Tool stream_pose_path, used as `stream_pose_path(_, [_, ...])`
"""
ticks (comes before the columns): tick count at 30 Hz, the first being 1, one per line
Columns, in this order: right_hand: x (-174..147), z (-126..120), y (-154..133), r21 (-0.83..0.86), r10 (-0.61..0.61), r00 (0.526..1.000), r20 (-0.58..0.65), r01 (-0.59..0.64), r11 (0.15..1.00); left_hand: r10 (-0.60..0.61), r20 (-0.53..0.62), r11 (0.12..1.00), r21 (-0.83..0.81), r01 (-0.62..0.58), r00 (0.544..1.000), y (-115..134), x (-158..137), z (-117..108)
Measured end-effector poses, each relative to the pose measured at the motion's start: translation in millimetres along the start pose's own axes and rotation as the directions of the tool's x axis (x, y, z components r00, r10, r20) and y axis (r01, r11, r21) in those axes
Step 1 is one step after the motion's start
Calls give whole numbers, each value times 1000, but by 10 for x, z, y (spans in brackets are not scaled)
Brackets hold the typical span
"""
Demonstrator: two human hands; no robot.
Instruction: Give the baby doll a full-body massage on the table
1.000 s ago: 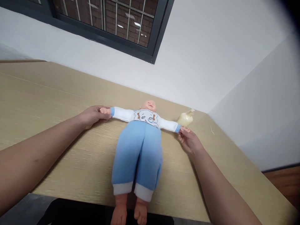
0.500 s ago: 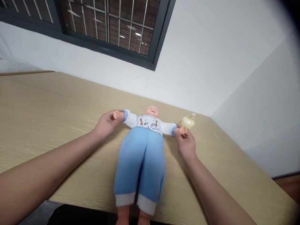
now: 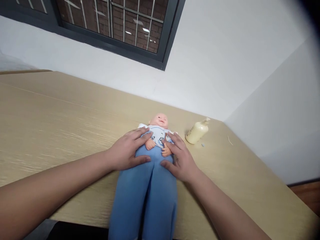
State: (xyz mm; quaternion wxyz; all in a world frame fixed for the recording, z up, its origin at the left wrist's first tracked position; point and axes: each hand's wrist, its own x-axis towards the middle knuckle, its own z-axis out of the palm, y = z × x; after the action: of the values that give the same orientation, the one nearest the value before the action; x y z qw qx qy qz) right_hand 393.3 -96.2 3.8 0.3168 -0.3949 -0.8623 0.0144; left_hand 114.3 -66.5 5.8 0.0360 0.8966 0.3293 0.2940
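Note:
A baby doll (image 3: 147, 186) in blue trousers and a white top with an elephant face lies on its back on the wooden table (image 3: 82, 110), head toward the wall. Its arms are folded in, and both small hands rest on its belly. My left hand (image 3: 131, 148) lies over the doll's arm and side with fingers spread. On the opposite side my right hand (image 3: 180, 155) covers the other arm, fingers also stretched out and apart. Both palms press lightly against the doll. Most of its sleeves are hidden under my fingers.
A pale yellow pump bottle (image 3: 197, 132) stands to the right of the doll. A thin strand (image 3: 230, 140) lies near the table's right edge. Behind are a white wall (image 3: 212, 66) and a dark-framed barred window (image 3: 120, 20).
Both my hands have let go of the doll's outstretched hands and moved inward. Its arms have gone from spread wide to folded over the belly.

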Motion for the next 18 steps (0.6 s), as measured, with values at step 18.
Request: stream_pose_path(18, [-102, 6, 582, 581, 642, 589, -490, -328, 745, -844, -259, 430, -850, 305, 470, -576, 103, 64])
